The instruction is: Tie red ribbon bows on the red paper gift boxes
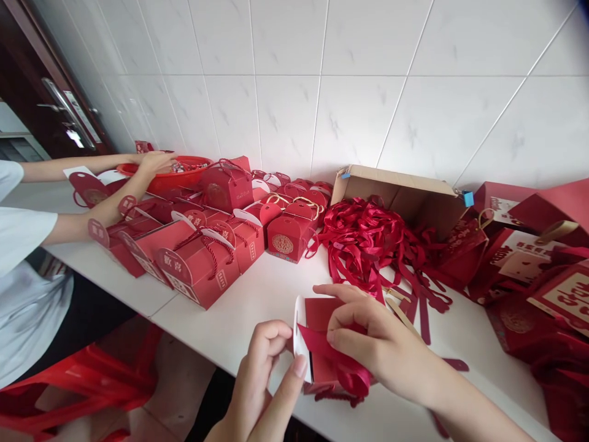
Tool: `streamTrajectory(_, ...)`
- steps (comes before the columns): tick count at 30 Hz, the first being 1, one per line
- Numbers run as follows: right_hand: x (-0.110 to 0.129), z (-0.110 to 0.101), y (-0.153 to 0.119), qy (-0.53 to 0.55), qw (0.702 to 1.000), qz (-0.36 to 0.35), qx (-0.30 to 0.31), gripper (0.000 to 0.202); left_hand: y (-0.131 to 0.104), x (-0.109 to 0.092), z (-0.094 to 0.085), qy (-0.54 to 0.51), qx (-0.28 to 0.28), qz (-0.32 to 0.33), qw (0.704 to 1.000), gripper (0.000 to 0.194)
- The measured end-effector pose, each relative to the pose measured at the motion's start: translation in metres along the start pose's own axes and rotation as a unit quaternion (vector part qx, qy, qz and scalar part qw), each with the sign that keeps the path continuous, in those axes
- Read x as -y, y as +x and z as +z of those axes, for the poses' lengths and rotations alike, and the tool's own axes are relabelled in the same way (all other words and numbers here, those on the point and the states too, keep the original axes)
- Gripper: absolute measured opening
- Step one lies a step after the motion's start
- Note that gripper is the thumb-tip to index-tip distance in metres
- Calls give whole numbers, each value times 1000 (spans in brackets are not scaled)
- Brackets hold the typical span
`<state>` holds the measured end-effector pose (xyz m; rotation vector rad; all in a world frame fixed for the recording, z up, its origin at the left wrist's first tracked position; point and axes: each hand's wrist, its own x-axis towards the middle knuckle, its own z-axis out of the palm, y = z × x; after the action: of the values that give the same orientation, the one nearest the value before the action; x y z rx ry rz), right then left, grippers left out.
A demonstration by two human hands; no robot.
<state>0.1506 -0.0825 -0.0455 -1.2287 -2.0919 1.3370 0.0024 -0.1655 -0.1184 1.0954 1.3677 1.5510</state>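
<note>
My left hand (267, 368) pinches the white-edged flap of a small red gift box (322, 362) at the near edge of the white table (257, 301). My right hand (377, 337) lies over the box and grips a red ribbon (343, 368) that runs across its front. The box is partly hidden by both hands. Just beyond lies a loose heap of red ribbons (368, 239).
Several assembled red gift boxes (202, 258) with cord handles stand at the left and middle. An open cardboard box (409, 196) lies by the tiled wall. Flat red boxes (538, 270) pile at the right. A co-worker's hand (154, 162) reaches a red basin (175, 172). A red stool (92, 374) stands below.
</note>
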Motion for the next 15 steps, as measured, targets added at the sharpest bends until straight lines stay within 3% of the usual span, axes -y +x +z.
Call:
streamTrajectory(8, 0, 4, 4, 5, 1000, -4, -4, 21, 5, 1, -1, -55, 24, 15, 998, 29)
streamTrajectory(11, 0, 5, 4, -5, 1000, -15, -5, 22, 21, -3, -6, -98, 75, -17, 992, 35)
streamTrajectory(15, -1, 5, 3, -24, 999, -36, -10, 24, 42, -12, -6, -49, 157, -7, 986, 43)
